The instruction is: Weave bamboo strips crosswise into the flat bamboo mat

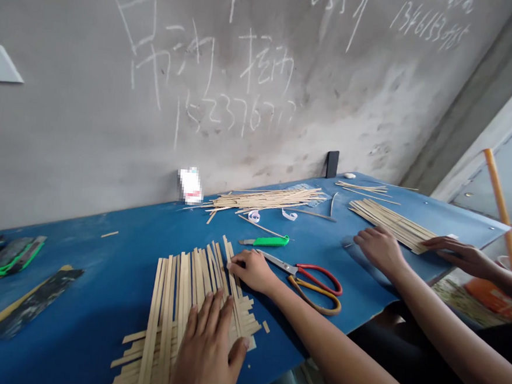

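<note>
The half-woven mat of pale strips point(183, 286) lay on the blue table point(91, 297) right in front of me, its lengthwise strips pointing toward the wall and fanning a little apart, with crosswise strips point(128, 358) jutting out along the near left side. My left hand point(207, 349) was spread flat on the mat, palm down, gripping nothing. My right hand point(254, 270) touched its right side with the fingers bent; I couldn't tell whether they pinched a strip.

Just right of that hand lay scissors point(296, 271) with red and orange handles, and just beyond it a green cutter knife point(270, 241). Farther back, a loose pile of strips point(268, 200) stretched near the wall point(155, 132), beside a small blurred white pack point(190, 186). Off to my right, a co-worker's hand point(457, 253) touched the near end of another set of strips point(389, 225); their other hand point(379, 247) was just beside it.
</note>
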### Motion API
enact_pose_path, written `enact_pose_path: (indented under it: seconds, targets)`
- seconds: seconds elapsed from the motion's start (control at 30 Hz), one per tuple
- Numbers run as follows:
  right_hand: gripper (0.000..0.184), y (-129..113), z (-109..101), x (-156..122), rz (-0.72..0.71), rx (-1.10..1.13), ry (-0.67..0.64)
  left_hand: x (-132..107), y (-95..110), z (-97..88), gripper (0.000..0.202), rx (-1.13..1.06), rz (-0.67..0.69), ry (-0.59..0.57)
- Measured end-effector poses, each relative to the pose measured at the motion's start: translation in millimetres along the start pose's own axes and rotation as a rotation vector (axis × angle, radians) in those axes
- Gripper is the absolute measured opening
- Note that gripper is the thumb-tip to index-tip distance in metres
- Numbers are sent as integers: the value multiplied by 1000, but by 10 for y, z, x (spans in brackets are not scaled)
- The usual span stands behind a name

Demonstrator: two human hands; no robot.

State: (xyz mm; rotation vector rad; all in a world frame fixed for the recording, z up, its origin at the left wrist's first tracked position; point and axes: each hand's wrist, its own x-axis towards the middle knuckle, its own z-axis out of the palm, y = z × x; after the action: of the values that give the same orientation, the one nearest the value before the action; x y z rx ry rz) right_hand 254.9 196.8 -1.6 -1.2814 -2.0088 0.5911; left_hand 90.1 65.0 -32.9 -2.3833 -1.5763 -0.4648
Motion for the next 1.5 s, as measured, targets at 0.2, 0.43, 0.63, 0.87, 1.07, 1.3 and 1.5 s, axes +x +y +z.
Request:
enact_pose_path:
  seconds: [0.2, 0.43, 0.63, 0.87, 1.07, 1.3, 1.5]
  targets:
    - [24, -20, -35, -9, 39, 187, -71, -20, 11, 20, 57, 4, -7, 21]
    - [33, -34, -70, -31, 62, 428, -111, -51, -1, 53, 58, 10, 13, 70]
    - [40, -5, -23, -1, 85, 585, -106, -40, 27, -2, 71, -24, 1, 56]
    - [30, -8, 18, -13, 115, 556, -39, -43, 6, 49, 61, -3, 4, 77]
    - [12, -30, -15, -43, 114, 467, -20, -52, 11, 69, 56, 3, -11, 90]
    - [17, -18, 13, -13, 161, 528, -56, -44, -30, 140, 60, 53, 27, 158]
    - [28, -7, 9, 11, 196, 632, -109, -27, -39, 123, 67, 38, 50, 204]
